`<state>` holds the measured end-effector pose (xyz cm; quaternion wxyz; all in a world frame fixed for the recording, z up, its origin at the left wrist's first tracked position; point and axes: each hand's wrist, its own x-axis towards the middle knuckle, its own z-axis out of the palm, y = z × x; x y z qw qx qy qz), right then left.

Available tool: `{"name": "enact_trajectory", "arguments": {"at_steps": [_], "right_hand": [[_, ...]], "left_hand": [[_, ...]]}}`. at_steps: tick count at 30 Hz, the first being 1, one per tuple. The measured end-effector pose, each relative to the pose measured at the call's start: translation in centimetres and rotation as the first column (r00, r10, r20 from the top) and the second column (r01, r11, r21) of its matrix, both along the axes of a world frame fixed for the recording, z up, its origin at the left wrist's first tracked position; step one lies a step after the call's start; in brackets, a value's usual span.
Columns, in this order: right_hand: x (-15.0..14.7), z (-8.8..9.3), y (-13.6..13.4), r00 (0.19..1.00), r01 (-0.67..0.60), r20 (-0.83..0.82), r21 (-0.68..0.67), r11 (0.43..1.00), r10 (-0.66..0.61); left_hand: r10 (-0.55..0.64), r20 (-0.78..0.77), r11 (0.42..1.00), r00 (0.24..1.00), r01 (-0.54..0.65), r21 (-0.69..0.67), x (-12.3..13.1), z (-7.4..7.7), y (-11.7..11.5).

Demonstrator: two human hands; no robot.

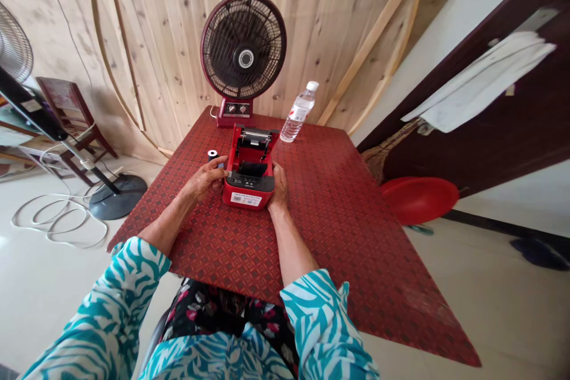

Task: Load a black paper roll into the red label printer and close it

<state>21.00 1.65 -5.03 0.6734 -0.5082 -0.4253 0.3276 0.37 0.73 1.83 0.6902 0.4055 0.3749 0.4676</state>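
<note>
A small red and black receipt printer (248,190) sits on the patterned red table, its lid (255,138) raised and its dark paper bay exposed. A white label with printing is stuck on the side facing me. My left hand (207,178) grips the printer's left side, fingers at its upper edge near the hinge area. Against the right side, my right hand (278,189) is wrapped, its fingertips partly hidden behind the casing. Just beyond my left fingers stands a small paper roll (212,155) with a white end and dark side.
A dark red table fan (246,59) stands at the table's (338,237) far edge. Right of it is a clear water bottle (299,113). On the floor are a standing fan's base (118,197) with loose cable at left and a red basin (418,199) at right.
</note>
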Motion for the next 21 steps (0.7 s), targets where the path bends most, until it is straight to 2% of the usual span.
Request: {"name": "enact_trajectory", "arguments": {"at_steps": [8, 14, 17, 19, 21], "right_hand": [[-0.2, 0.1, 0.3, 1.0, -0.011, -0.016, -0.006, 1.0, 0.011], [-0.4, -0.4, 1.3, 0.997, -0.019, -0.072, 0.034, 0.999, 0.021], [-0.5, -0.6, 1.7, 0.994, -0.022, -0.106, 0.04, 0.999, 0.026], [-0.6, -0.5, 1.9, 0.992, -0.018, -0.122, 0.041, 0.999, 0.022], [-0.6, -0.4, 2.1, 0.991, -0.013, -0.129, 0.047, 0.999, 0.019]], "left_hand": [[0.028, -0.098, 0.992, 0.995, -0.016, 0.123, -0.1, 0.6, 0.0], [0.159, -0.233, 0.949, 0.959, -0.083, 0.303, -0.6, 0.8, 0.4], [0.254, -0.305, 0.897, 0.918, -0.105, 0.43, -1.0, 1.6, 1.1], [0.283, -0.372, 0.853, 0.884, -0.054, 0.52, -0.8, 2.5, 1.9], [0.283, -0.495, 0.802, 0.822, 0.08, 0.592, -0.1, 3.7, 3.0]]}}
